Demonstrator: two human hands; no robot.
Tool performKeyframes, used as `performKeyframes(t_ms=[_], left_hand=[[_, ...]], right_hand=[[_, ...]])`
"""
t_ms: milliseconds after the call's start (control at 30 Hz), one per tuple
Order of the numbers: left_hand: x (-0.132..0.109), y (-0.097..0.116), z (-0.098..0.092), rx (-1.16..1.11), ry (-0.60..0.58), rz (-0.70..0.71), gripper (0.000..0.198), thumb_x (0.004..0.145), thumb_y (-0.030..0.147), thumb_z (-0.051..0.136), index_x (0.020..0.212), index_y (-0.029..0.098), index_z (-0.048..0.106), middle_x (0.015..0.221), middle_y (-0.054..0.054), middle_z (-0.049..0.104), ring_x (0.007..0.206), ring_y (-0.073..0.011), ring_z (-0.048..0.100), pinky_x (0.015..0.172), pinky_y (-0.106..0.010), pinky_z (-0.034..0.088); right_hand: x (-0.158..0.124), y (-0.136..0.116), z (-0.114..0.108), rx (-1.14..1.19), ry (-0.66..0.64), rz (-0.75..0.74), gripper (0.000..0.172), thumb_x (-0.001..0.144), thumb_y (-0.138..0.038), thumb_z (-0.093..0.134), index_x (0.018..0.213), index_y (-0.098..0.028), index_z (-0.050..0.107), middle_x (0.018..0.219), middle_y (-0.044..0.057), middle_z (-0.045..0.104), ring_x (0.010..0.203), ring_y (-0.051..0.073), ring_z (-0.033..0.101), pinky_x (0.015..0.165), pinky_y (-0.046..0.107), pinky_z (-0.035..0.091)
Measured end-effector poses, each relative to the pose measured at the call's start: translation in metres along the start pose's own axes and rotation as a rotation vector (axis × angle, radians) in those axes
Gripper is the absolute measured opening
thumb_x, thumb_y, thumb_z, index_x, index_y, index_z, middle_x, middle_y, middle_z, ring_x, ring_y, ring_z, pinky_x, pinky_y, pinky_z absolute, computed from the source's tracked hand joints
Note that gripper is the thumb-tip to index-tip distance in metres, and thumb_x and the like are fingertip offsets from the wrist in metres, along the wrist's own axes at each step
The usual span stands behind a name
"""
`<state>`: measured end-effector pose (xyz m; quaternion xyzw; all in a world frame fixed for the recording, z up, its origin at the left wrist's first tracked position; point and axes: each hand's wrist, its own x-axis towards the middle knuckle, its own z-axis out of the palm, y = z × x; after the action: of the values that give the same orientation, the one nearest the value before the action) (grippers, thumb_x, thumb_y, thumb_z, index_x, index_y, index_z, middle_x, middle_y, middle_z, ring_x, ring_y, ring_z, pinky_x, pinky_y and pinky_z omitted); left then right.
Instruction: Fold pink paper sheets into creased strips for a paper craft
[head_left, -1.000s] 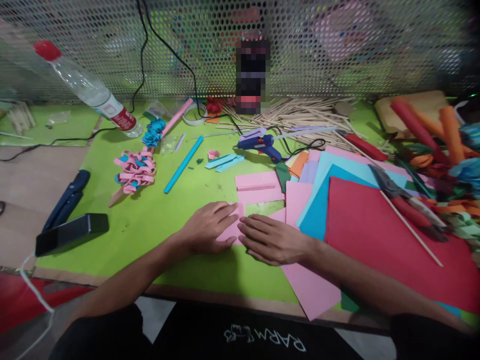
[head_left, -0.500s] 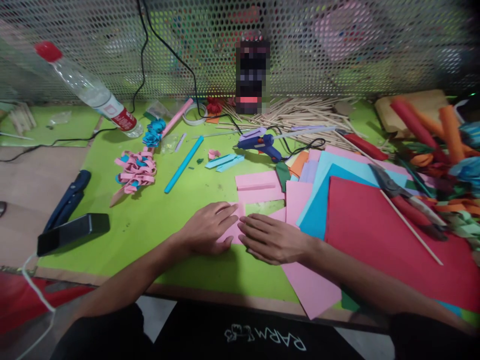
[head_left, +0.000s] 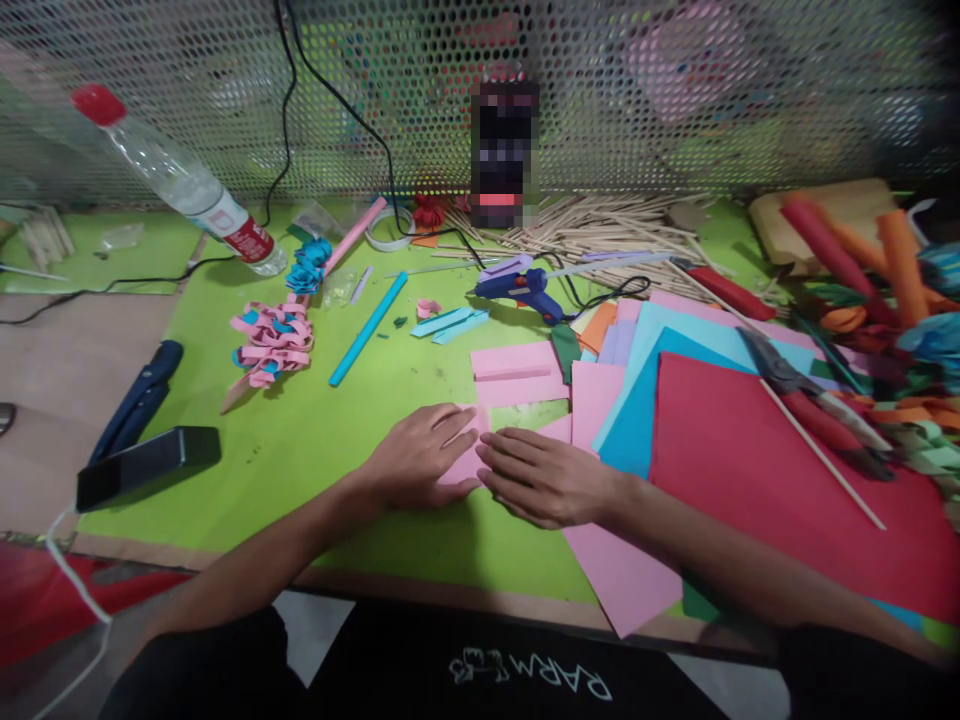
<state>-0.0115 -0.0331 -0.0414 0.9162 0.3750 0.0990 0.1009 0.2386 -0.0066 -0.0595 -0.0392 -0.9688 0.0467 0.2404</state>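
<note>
– Near the middle of the front edge of the green worktop (head_left: 262, 490), how does the left hand (head_left: 416, 455) lie?
– Palm down, its fingers spread a little, laid over a small pink paper sheet (head_left: 463, 462) that rests flat on the worktop.
– And the right hand (head_left: 544, 477)?
– Flat too, fingers straight and almost side by side, pointing left, with the tips at the sheet's right side. I can't tell whether its fingertips pinch the paper.
– What lies just beyond?
– A pink paper piece with a narrow folded strip (head_left: 517, 374), farther from the front edge. Beside the right forearm, a larger pink sheet (head_left: 634, 580) reaches the front edge.
– Toward the right edge?
– A big red sheet (head_left: 735, 480) over blue ones, with red-handled pliers (head_left: 817, 410) on its far side.
– And behind the hands?
– A blue glue gun (head_left: 521, 288), then thin wooden sticks (head_left: 622, 230) heaped along the back edge.
– The left part?
– A bright blue paper tube (head_left: 367, 330), then a looped pink-and-blue paper bundle (head_left: 274, 343). A black boxy device (head_left: 150, 468) sits near the front left corner, and a clear red-capped plastic bottle (head_left: 187, 195) by the back edge.
</note>
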Motion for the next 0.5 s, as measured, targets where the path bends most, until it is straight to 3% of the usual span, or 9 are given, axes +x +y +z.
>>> performKeyframes(t_ms=[267,500], left_hand=[[0.0021,0.0024,-0.0053,0.061,-0.063,0.013,0.052,0.095,0.052,0.049,0.124,0.01,0.058,0.139,-0.019,0.054,0.125,-0.0352,0.05,0.104,-0.049,0.047],[0.0025,0.003,-0.0051,0.049,-0.058,0.003,0.052,0.094,0.052,0.049,0.124,0.011,0.057,0.138,-0.018,0.054,0.126,-0.0348,0.049,0.105,-0.049,0.045]], right_hand=[[0.0019,0.0046,0.0046,-0.147,0.081,0.132,0.03,0.092,-0.023,0.063,0.114,-0.003,0.066,0.115,0.018,0.071,0.114,0.027,0.066,0.096,0.043,0.058],[0.0087,0.0072,0.0078,-0.161,0.032,0.297,0.036,0.095,-0.033,0.058,0.116,-0.003,0.065,0.118,0.018,0.069,0.12,0.031,0.061,0.101,0.047,0.054]])
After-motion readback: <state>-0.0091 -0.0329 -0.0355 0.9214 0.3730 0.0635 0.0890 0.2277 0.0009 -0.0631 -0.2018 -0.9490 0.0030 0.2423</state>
